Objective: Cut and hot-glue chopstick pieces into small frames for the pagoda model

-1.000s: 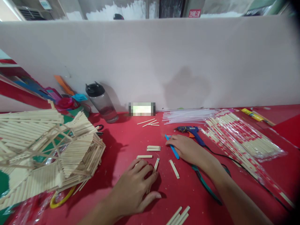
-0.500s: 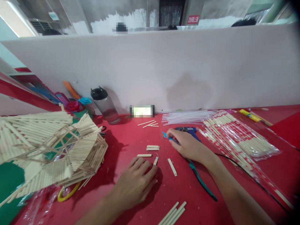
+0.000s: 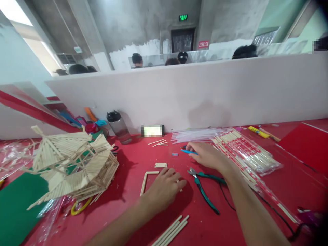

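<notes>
My left hand [image 3: 166, 188] rests low over short pale wooden sticks, a stick end [image 3: 177, 181] showing between its bent fingers. To its left, two sticks [image 3: 147, 173] meet at a corner; part of one runs under the hand. Farther back, my right hand [image 3: 206, 155] has its fingers closed on a slim light-blue pen-like tool [image 3: 189, 151], whose tip points left. Green-handled pliers [image 3: 202, 188] lie spread between my hands. A small bundle of short sticks [image 3: 161, 165] sits beyond my left hand, and longer sticks [image 3: 171, 232] lie in front.
At left stands a stick-built model [image 3: 77, 167] on a green sheet [image 3: 23, 201]. A bottle [image 3: 119, 126] and a screen [image 3: 152, 131] are near the white partition [image 3: 159, 95]. Bagged sticks [image 3: 246, 150] and clear glue sticks [image 3: 192, 135] lie right. People's heads show beyond.
The view has tilted upward. My left hand has moved right across the sticks, uncovering a corner. My right hand has shifted away from the pliers, whose jaws now show.
</notes>
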Demonstrator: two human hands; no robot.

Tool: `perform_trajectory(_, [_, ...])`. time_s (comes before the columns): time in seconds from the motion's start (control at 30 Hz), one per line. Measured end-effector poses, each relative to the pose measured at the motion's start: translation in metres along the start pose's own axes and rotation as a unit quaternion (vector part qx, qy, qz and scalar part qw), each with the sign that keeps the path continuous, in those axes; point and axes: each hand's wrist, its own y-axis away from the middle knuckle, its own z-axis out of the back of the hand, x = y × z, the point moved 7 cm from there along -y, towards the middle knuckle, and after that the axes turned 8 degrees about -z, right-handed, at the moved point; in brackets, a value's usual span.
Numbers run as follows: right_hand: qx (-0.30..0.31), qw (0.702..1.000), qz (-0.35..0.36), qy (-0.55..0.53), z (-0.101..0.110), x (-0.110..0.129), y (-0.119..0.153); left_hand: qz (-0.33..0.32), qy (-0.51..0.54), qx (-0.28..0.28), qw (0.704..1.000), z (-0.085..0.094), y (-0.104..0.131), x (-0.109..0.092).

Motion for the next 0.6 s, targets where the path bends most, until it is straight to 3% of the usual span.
perform_trajectory(0.07, [-0.003,1.0,-0.018,0.009,0.001,-0.014,-0.002,0.029,-0.004,0.001,1.0,0.005,-0.008,0.017])
perform_trajectory(0.17, [0.011,0.999,-0.043,0.028,-0.007,-0.032,-0.008,0.111,-0.011,0.003,0.994,0.013,-0.023,0.061])
perform_trajectory(0.3, [0.035,0.997,-0.039,0.051,-0.026,-0.036,-0.017,0.161,0.016,0.014,0.987,-0.002,-0.049,0.103])
perform_trajectory(0.47, [0.037,0.997,-0.002,0.065,-0.039,-0.027,-0.02,0.16,0.036,0.013,0.986,-0.029,-0.068,0.111])
perform_trajectory(0.6, [0.028,0.998,0.008,0.049,-0.036,-0.027,-0.019,0.152,0.04,0.001,0.988,-0.023,-0.063,0.104])
